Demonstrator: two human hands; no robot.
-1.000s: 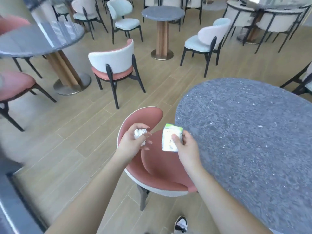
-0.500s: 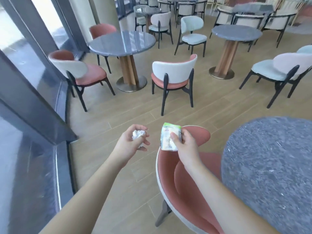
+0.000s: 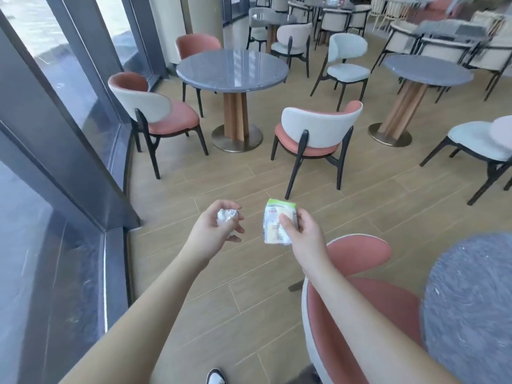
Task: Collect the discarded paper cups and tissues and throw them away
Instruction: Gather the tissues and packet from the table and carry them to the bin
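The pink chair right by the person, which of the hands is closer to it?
Right. The right hand, holding a tissue pack, is just above the pink chair backrest; the left hand, holding a crumpled tissue, is farther left.

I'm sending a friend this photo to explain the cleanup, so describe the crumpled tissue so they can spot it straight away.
Start from the tall windows along the left and come down to the two bare arms reaching out over the wooden floor. The crumpled tissue sits in the left hand, the one nearer the glass. It is a small white wad, unlike the flat green-topped printed packet in the right hand.
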